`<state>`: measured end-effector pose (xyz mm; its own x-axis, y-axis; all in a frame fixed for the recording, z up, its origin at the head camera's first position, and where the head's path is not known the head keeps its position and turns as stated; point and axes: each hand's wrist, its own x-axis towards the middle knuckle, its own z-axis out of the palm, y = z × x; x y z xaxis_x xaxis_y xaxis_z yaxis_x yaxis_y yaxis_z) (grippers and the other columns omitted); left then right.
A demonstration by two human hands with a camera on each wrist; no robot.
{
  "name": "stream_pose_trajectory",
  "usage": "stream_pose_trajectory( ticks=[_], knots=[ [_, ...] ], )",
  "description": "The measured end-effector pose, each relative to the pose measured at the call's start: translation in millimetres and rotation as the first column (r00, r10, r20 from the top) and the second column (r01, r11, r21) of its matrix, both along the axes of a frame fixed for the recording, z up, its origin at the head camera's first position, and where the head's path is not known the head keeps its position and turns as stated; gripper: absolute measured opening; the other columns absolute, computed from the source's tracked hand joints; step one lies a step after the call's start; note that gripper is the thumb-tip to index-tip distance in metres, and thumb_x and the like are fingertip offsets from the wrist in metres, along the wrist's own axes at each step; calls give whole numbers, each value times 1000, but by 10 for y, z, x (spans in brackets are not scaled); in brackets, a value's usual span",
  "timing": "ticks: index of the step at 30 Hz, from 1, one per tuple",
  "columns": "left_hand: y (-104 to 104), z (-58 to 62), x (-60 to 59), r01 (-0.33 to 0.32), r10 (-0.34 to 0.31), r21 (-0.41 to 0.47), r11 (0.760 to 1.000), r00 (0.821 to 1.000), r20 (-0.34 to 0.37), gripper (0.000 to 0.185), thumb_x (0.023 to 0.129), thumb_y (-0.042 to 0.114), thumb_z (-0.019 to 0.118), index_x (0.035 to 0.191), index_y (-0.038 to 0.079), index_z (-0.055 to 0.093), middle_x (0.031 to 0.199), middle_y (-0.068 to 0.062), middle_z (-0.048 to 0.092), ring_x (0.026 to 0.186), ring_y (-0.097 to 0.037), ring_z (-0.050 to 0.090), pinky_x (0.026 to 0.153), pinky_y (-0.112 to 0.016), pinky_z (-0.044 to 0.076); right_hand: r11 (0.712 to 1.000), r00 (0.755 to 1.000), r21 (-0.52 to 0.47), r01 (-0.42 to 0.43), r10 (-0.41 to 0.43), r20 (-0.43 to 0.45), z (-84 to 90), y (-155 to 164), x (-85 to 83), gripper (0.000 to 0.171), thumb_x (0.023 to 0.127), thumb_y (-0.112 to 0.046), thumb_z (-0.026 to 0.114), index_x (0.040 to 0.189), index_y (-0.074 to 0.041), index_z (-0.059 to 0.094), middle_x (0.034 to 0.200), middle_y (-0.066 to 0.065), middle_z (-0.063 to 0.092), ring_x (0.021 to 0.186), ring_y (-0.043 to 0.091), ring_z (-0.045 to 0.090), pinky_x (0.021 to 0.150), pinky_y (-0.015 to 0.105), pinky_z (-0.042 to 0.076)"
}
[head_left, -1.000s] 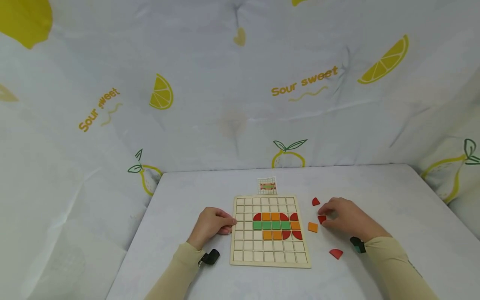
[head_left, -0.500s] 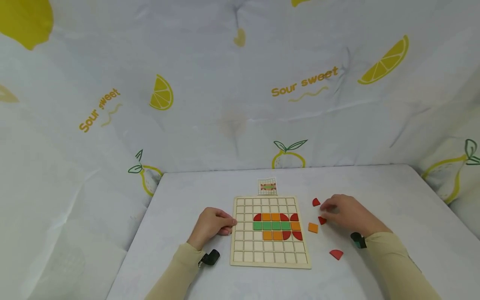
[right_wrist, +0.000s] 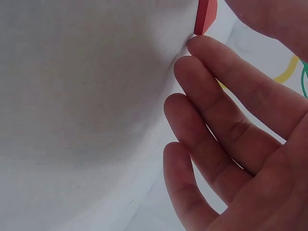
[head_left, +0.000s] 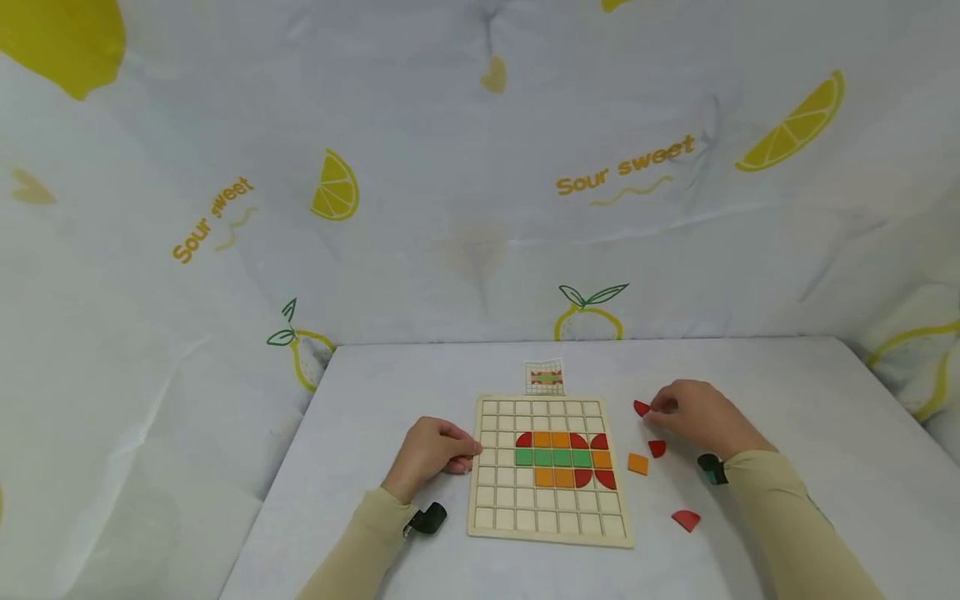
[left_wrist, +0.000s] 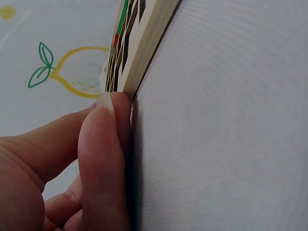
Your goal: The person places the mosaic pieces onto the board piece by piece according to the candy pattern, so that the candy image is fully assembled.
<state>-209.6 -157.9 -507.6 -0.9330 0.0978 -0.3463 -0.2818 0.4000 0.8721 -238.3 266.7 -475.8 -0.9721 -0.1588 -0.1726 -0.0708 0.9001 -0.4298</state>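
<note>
A wooden grid board (head_left: 525, 508) lies on the table, and red, orange and green tiles (head_left: 562, 458) fill its middle rows. My left hand (head_left: 431, 454) rests at the board's left edge. In the left wrist view its fingertips (left_wrist: 113, 120) press against the board's side (left_wrist: 144, 48). My right hand (head_left: 693, 414) is to the right of the board. Its fingers are relaxed, and the index fingertip (right_wrist: 192, 45) touches a small red piece (head_left: 641, 408) (right_wrist: 206, 14).
Loose pieces lie right of the board: a red one (head_left: 657, 448), an orange square (head_left: 637, 463) and a red quarter-round (head_left: 686, 520). A small pattern card (head_left: 544, 377) sits behind the board. Lemon-print cloth walls surround the white table (head_left: 787, 400).
My right hand has left the red piece beside the orange square and moved farther back to the other red piece. The left hand has stayed at the board's edge.
</note>
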Motion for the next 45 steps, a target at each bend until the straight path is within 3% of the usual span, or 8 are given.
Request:
stream_pose_trajectory(
  ticks=[31, 36, 40, 42, 45],
  knots=[
    [23, -27, 46, 22, -22, 7, 1000, 1000, -4, 10, 85, 21, 79, 87, 11, 77, 83, -3, 78, 61, -10, 70, 63, -26, 61, 1000, 1000, -19, -22, 22, -18, -83, 6, -58, 23, 86, -19, 77, 107, -9, 75, 104, 8, 71, 99, 29, 62, 89, 52, 57],
    [24, -8, 38, 12, -12, 6, 1000, 1000, -1, 12, 85, 21, 80, 87, 10, 77, 82, -3, 78, 62, -10, 70, 63, -26, 61, 998, 1000, -67, -14, 15, 16, -37, -75, -28, 25, 86, -22, 78, 107, -10, 74, 105, 7, 71, 97, 26, 61, 85, 46, 59],
    [22, 15, 28, 6, -6, 0, 1000, 1000, 3, 13, 84, 22, 81, 87, 10, 76, 81, -4, 78, 62, -10, 70, 63, -26, 61, 995, 998, -102, -9, 14, 53, 4, -223, 28, 27, 86, -24, 78, 109, -11, 73, 110, 8, 69, 91, 23, 59, 74, 35, 59],
    [20, 27, 23, 3, -3, -4, 1000, 1000, 2, 14, 85, 23, 81, 87, 10, 76, 81, -4, 77, 62, -11, 70, 62, -26, 61, 993, 998, -113, -18, 24, 54, 23, -325, 57, 27, 87, -25, 78, 110, -12, 73, 111, 7, 68, 89, 21, 58, 68, 31, 58],
    [12, 37, 16, 0, 0, -8, 1000, 1000, -2, 14, 86, 22, 80, 88, 9, 76, 82, -3, 78, 63, -11, 71, 62, -26, 61, 992, 999, -115, -48, 50, 15, 38, -500, 94, 24, 87, -26, 78, 108, -16, 74, 109, 3, 69, 91, 20, 59, 71, 31, 58]
  ],
)
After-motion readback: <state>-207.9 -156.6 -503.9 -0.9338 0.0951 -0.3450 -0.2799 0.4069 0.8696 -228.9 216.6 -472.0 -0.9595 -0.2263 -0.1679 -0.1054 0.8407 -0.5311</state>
